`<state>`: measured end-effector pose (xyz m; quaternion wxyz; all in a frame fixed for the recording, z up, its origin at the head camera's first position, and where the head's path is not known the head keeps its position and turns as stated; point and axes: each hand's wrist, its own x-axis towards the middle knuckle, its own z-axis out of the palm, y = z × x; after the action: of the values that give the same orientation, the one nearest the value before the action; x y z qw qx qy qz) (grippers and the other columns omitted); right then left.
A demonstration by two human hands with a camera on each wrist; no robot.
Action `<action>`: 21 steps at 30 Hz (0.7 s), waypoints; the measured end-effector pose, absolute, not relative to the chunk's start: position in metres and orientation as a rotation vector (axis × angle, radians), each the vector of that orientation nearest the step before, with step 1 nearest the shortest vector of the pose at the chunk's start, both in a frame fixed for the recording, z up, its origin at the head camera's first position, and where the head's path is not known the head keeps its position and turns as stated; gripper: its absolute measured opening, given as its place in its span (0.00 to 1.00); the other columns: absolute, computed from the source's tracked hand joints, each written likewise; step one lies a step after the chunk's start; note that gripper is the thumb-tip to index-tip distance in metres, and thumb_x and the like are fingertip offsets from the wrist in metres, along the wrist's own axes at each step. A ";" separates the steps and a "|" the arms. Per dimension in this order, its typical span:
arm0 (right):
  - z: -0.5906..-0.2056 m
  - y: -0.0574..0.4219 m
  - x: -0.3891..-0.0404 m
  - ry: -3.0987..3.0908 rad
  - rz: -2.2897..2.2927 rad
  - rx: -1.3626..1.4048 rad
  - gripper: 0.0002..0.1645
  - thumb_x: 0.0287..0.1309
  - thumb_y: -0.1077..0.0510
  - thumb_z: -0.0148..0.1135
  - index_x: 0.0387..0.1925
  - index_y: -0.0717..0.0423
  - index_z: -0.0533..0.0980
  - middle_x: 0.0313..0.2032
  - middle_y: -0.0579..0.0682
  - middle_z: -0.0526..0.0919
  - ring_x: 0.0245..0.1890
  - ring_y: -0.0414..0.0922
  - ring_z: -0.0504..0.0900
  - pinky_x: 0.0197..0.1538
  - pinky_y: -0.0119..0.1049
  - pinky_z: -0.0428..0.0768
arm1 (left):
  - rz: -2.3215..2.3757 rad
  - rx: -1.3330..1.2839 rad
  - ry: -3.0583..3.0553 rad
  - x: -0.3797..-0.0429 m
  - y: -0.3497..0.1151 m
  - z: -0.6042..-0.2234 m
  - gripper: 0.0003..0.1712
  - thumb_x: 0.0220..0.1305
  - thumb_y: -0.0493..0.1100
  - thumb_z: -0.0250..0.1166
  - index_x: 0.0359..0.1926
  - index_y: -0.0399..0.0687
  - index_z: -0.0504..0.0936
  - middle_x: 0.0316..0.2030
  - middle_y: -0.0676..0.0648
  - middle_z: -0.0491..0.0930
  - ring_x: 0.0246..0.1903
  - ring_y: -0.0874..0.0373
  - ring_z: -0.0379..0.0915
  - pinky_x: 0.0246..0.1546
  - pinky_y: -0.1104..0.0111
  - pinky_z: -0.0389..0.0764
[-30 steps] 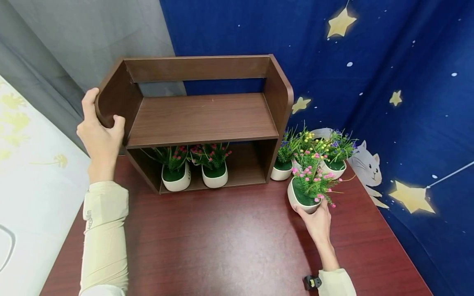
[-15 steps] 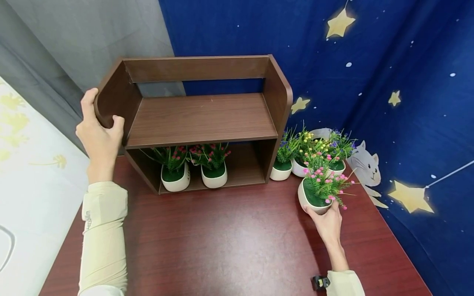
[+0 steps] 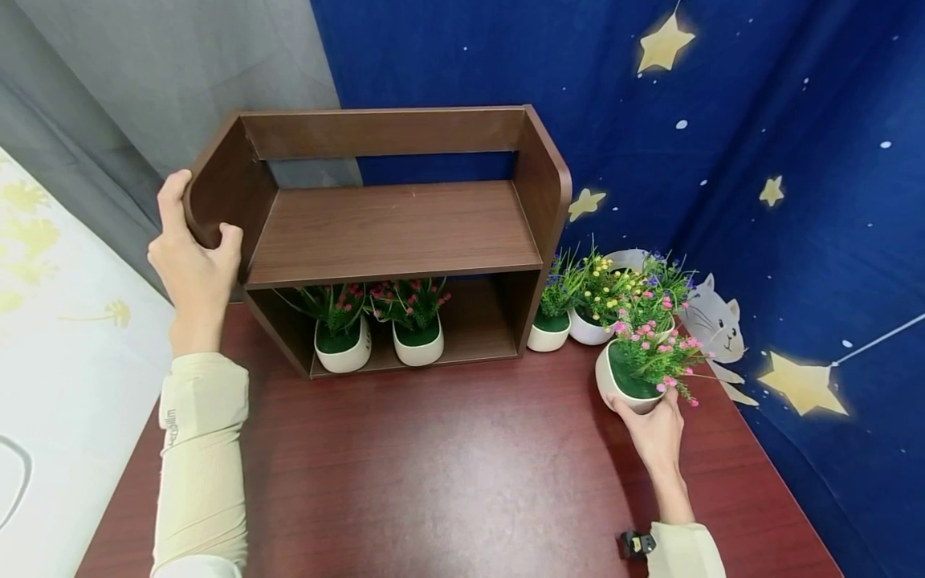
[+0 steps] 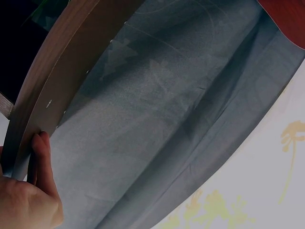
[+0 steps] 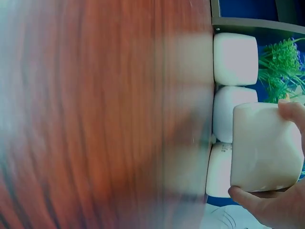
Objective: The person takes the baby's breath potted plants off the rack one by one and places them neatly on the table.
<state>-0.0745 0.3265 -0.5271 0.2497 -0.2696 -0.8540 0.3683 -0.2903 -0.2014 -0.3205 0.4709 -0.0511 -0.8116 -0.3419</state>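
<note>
My left hand grips the front edge of the left side panel of a brown wooden shelf, thumb inside and fingers outside. The left wrist view shows fingers against that panel's outer face. With my right hand I hold a white pot of pink artificial flowers, thumb and fingers on opposite sides. In the right wrist view the pot is raised off the tabletop, in front of three white pots. Two pots with red-pink flowers, a left one and a right one, stand on the lower shelf level.
Right of the shelf stand a pot with blue-purple flowers, one with yellow flowers and another purple-flowered plant, partly hidden. Behind hang a blue star-patterned curtain and a grey curtain. The reddish-brown table lies beneath.
My right hand has carried the pink-flower pot to the right, away from the shelf, uncovering more of the yellow-flower pot. My left hand stays on the shelf panel.
</note>
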 end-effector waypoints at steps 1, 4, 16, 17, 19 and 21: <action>-0.526 0.328 -0.074 -2.327 1.001 -0.738 0.44 0.38 0.47 0.74 0.52 0.66 0.63 0.47 0.65 0.74 0.49 0.65 0.71 0.50 0.55 0.66 | -0.834 -0.121 -1.988 -0.290 -0.202 -0.320 0.30 0.56 0.43 0.55 0.62 0.66 0.67 0.51 0.59 0.77 0.28 0.41 0.71 0.35 0.60 0.68; -0.524 0.335 -0.074 -2.328 0.983 -0.747 0.45 0.37 0.47 0.74 0.52 0.67 0.63 0.47 0.67 0.73 0.49 0.66 0.71 0.50 0.56 0.66 | -0.847 -0.103 -1.990 -0.290 -0.201 -0.320 0.30 0.56 0.44 0.55 0.62 0.69 0.67 0.51 0.62 0.77 0.29 0.41 0.72 0.37 0.61 0.69; -0.525 0.361 -0.070 -2.371 0.946 -0.752 0.41 0.41 0.50 0.71 0.51 0.70 0.64 0.46 0.66 0.71 0.46 0.68 0.71 0.49 0.57 0.65 | -0.819 -0.135 -1.972 -0.291 -0.201 -0.322 0.30 0.56 0.42 0.56 0.62 0.63 0.68 0.48 0.54 0.80 0.25 0.42 0.69 0.31 0.70 0.62; -0.525 0.364 -0.070 -2.378 0.940 -0.751 0.41 0.41 0.50 0.71 0.51 0.71 0.64 0.46 0.66 0.71 0.46 0.68 0.71 0.49 0.56 0.65 | -0.824 -0.130 -1.974 -0.291 -0.201 -0.322 0.30 0.56 0.42 0.55 0.62 0.63 0.68 0.48 0.55 0.80 0.25 0.42 0.70 0.32 0.70 0.62; -0.525 0.368 -0.069 -2.388 0.930 -0.754 0.42 0.40 0.51 0.71 0.51 0.72 0.63 0.46 0.67 0.71 0.47 0.68 0.71 0.49 0.57 0.65 | -0.830 -0.122 -1.978 -0.291 -0.201 -0.321 0.30 0.56 0.43 0.55 0.62 0.65 0.68 0.48 0.56 0.79 0.26 0.42 0.70 0.32 0.69 0.63; -0.525 0.372 -0.069 -2.392 0.923 -0.755 0.43 0.40 0.51 0.71 0.52 0.72 0.62 0.45 0.69 0.72 0.47 0.69 0.71 0.49 0.57 0.65 | -0.831 -0.111 -1.982 -0.291 -0.201 -0.321 0.30 0.56 0.44 0.55 0.62 0.66 0.68 0.49 0.57 0.79 0.26 0.41 0.71 0.32 0.68 0.64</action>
<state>-0.0690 0.3725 -0.5254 0.2323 -0.2748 -0.8705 0.3358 -0.2906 -0.2008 -0.3207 0.4747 -0.0453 -0.8106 -0.3398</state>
